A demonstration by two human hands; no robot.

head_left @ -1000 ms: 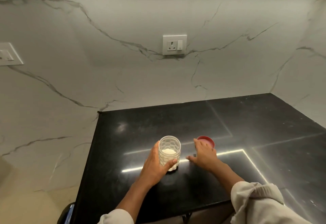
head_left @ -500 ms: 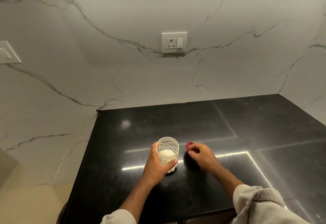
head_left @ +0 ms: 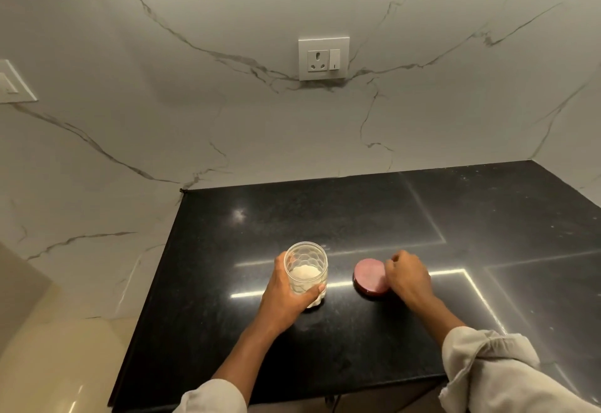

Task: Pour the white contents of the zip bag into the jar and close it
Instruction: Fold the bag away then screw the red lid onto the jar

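In the head view, the left hand (head_left: 286,295) wraps around the clear faceted jar (head_left: 306,274), which stands upright on the black countertop (head_left: 357,217) with white powder in its lower part. The jar looks rigid and probably light, and its wall may be slippery, so a grip around the middle suits it. The right hand (head_left: 406,277), fingers curled, pinches the edge of the pink lid (head_left: 369,276) near the jar. The lid seems thin and stiff; its rim is the best place to hold. No zip bag is visible.
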